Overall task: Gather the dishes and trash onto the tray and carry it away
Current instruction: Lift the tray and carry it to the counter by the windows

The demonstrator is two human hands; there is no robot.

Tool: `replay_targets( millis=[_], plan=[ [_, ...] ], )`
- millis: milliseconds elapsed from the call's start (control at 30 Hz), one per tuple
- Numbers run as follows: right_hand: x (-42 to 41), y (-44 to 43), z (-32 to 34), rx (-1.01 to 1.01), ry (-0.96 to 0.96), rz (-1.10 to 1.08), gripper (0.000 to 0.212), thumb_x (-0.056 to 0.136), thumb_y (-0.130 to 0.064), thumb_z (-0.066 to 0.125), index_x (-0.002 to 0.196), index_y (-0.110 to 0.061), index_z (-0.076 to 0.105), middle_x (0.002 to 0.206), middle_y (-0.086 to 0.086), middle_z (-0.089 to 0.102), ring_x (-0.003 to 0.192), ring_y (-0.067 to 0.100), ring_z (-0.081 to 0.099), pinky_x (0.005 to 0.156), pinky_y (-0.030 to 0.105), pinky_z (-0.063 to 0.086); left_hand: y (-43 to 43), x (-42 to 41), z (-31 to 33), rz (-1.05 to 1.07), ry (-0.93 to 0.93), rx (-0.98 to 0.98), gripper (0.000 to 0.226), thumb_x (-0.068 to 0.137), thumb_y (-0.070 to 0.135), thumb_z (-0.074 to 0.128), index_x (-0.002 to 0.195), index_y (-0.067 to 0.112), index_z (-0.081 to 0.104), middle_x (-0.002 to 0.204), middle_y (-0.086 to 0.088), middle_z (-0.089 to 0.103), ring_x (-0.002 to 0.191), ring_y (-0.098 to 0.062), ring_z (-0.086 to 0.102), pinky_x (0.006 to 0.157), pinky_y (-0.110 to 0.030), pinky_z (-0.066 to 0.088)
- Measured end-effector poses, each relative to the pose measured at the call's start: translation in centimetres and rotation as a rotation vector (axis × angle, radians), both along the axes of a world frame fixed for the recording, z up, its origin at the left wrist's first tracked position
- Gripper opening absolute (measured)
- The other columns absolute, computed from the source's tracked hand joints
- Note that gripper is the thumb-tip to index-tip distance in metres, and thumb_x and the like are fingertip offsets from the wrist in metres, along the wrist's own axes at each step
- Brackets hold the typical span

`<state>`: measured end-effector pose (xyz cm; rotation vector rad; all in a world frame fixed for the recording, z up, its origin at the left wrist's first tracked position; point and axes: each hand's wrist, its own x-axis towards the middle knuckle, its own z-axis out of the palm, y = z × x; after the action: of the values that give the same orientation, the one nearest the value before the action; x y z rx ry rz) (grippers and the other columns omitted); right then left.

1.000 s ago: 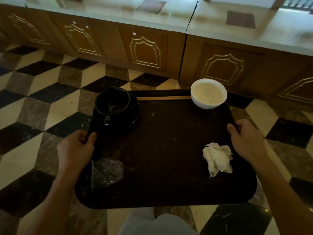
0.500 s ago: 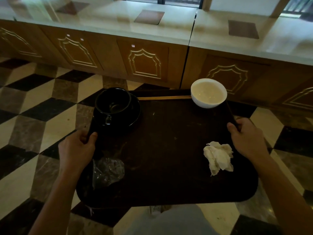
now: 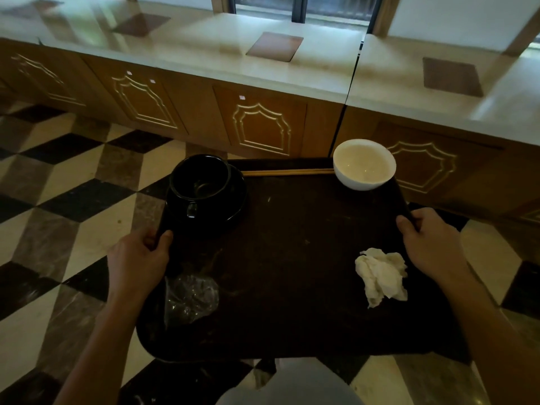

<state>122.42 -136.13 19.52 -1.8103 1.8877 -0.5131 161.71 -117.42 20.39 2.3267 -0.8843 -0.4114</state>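
Note:
I hold a dark brown tray (image 3: pixel 292 258) level in front of me, above the floor. My left hand (image 3: pixel 138 258) grips its left rim and my right hand (image 3: pixel 429 247) grips its right rim. A black cup (image 3: pixel 200 178) stands on a black saucer (image 3: pixel 233 200) at the tray's far left. A white bowl (image 3: pixel 363 163) sits at the far right corner. Wooden chopsticks (image 3: pixel 287 171) lie along the far edge between them. A crumpled white napkin (image 3: pixel 380 276) lies near my right hand, and a clear plastic wrapper (image 3: pixel 190 296) near my left.
A long counter with a pale top (image 3: pixel 204 54) and carved wooden cabinet doors (image 3: pixel 260 127) runs across just ahead of the tray. The floor (image 3: pixel 58 200) has black, grey and cream diamond tiles. Windows (image 3: pixel 301 7) lie behind the counter.
I have walked closer to the counter with the tray. The counter top fills more of the view, and the floor tiles have slid back beneath me. Both grips stay the same.

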Motion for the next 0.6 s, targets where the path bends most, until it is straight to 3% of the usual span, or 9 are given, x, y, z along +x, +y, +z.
replay_targets(
  millis=[167,500,600],
  plan=[
    [1.4,-7.5,-0.3,-0.003,-0.030,0.032,0.037,0.101,-0.037,0.052,0.122,-0.007,0.055,0.093,0.006,0.060,0.088,0.027,0.057,0.073,0.035,0.038,-6.1,1.0,0.0,0.039,0.017,-0.009,0.019,0.096,0.028,0.061,0.097,0.011,0.068,0.080,-0.006,0.067,0.069,-0.015,0.060,0.055,-0.027,0.036],
    [5.4,-17.9,-0.3,-0.002,-0.024,0.109,0.027,0.102,-0.034,0.051,0.113,-0.010,0.056,0.083,-0.002,0.055,0.075,0.015,0.050,0.072,0.034,0.036,-14.1,3.8,0.3,0.068,0.050,-0.028,0.005,0.095,0.027,0.061,0.097,0.023,0.062,0.081,0.004,0.062,0.075,-0.013,0.061,0.060,-0.027,0.042],
    [7.0,-20.4,-0.3,-0.016,-0.011,0.120,0.026,0.102,-0.034,0.051,0.111,-0.010,0.056,0.081,-0.002,0.057,0.074,0.016,0.051,0.070,0.035,0.037,-16.6,5.5,0.2,0.080,0.024,-0.009,0.007,0.095,0.030,0.062,0.093,0.024,0.062,0.081,0.002,0.064,0.076,-0.016,0.062,0.066,-0.036,0.050]
  ],
)
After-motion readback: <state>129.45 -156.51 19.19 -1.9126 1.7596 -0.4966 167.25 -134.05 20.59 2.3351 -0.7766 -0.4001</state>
